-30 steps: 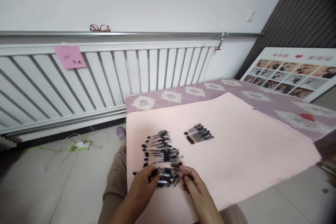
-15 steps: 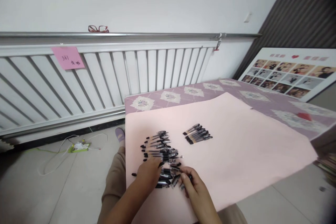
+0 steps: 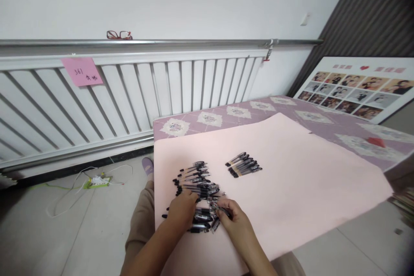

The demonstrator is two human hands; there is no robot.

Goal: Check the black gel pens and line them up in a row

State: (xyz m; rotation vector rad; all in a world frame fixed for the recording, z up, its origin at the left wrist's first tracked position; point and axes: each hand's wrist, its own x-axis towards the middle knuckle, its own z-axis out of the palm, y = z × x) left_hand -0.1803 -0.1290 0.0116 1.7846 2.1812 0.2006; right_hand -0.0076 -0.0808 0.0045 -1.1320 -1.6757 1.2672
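Observation:
A spread of black gel pens point(image 3: 196, 177) and clear-and-black pen caps point(image 3: 215, 224) lies on the pink sheet point(image 3: 291, 172). My left hand point(image 3: 181, 212) rests over the middle of this spread, its fingers closed on a pen whose end points right. Beside it, my right hand point(image 3: 237, 221) pinches a clear-and-black pen cap point(image 3: 227, 212) close to that pen's end. Whether cap and pen touch is too small to tell. Farther right, several pens point(image 3: 243, 164) are lined up in a slanted row, apart from both hands.
Under the sheet is a purple patterned tablecloth point(image 3: 211, 117). A white radiator point(image 3: 181, 82) runs behind the table, with glasses point(image 3: 119, 35) on its pipe and a pink note point(image 3: 82, 71). A photo board point(image 3: 359, 69) leans at right. A power strip point(image 3: 98, 182) lies on the floor.
My right hand has moved up and left, bringing the cap toward the pen in my left hand. The left hand has shifted slightly. The slanted row of pens is unchanged.

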